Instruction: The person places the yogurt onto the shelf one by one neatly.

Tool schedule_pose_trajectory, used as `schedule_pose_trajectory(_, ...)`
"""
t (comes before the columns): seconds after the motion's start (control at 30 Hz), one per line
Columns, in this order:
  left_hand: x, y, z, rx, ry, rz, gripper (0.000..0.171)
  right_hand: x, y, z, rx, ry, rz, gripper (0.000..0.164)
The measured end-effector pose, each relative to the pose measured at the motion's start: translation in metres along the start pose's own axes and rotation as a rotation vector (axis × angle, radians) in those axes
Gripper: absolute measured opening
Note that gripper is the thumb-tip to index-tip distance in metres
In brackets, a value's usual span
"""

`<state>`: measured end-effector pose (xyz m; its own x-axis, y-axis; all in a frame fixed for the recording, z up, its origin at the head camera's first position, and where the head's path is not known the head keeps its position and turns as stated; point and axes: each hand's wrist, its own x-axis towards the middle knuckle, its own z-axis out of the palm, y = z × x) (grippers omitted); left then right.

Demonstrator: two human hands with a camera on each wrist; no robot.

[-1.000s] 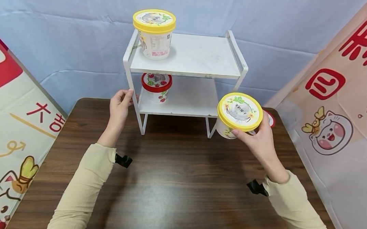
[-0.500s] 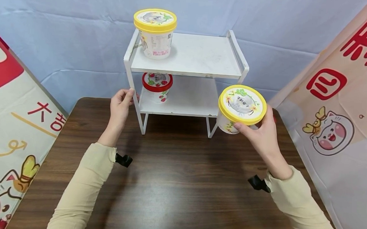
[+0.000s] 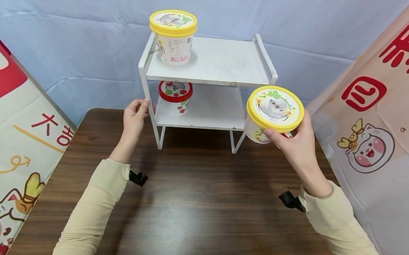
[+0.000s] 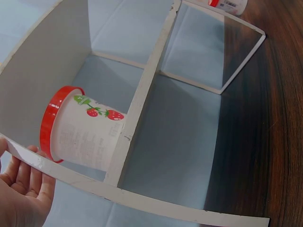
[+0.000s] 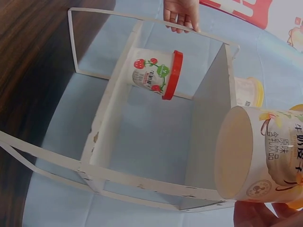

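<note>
Right hand (image 3: 301, 147) grips a yellow-lidded tub (image 3: 275, 109), now raised, apparently nearer the top shelf (image 3: 224, 62); left hand (image 3: 134, 115) pinches the rack (image 3: 145, 86).

We see a smooth, glossy wood-grained table (image 3: 187, 214); a painted rack (image 3: 224, 62), chipped along its edges; smooth tubs (image 3: 176, 51) with plastic-looking lids (image 3: 275, 107); a matt, creased cloth backdrop (image 3: 91, 46).

Held tub (image 3: 275, 109) has a yellow lid, flowers and green leaves on white — upper tub (image 3: 173, 48) has the same yellow and white. Strawberry tub (image 3: 175, 98) rocks a red lid, red berries. Rack (image 3: 224, 60) is white, counter (image 3: 194, 203) dark brown wood grain — sleeves (image 3: 93, 204) cream.
</note>
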<state>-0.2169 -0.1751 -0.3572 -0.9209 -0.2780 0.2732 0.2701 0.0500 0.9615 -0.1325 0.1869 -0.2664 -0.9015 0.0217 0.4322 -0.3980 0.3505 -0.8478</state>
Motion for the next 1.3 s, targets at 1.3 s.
schedule_pose_trajectory(1.3,0.001,-0.001,0.0,0.006,-0.004,-0.021,0.019,0.036,-0.038,0.019,0.005,0.064,-0.04,0.067)
